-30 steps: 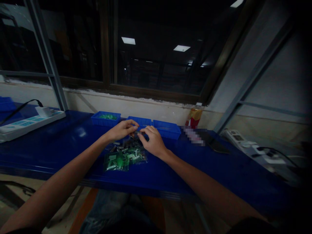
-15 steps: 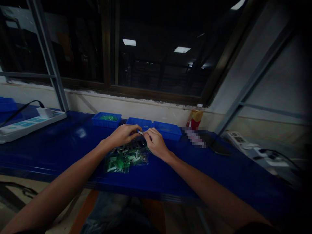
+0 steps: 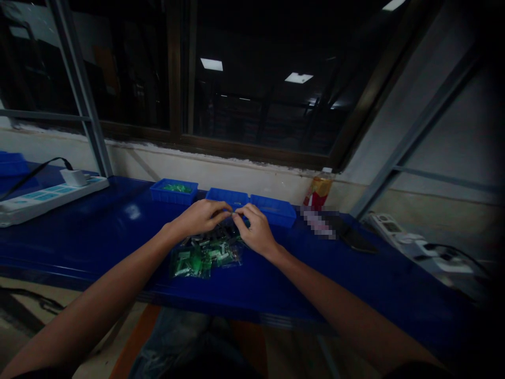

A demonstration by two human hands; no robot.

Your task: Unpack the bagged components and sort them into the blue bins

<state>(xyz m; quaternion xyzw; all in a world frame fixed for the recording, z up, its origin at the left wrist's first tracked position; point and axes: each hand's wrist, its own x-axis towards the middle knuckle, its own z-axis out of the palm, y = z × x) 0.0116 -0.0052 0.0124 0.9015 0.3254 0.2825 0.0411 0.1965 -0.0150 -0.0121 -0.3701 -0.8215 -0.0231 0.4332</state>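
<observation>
My left hand and my right hand meet fingertip to fingertip over the blue table. Both are closed in a pinch. Whatever sits between the fingertips is too small and too covered to make out. Just below them lies a pile of small clear packets with green and whitish contents. Dark small pieces lie behind the packets, partly under my hands. Beyond my fingers stand a middle blue bin and a right blue bin.
A third blue bin with green pieces stands at the back left. A white power strip lies far left, another power strip far right. A bottle with a red and yellow label and a dark flat phone-like object are at the right.
A small whitish piece showed between my fingertips before; now it is hardly visible. My fingertips have drawn closer together. The whole view has shifted slightly.
</observation>
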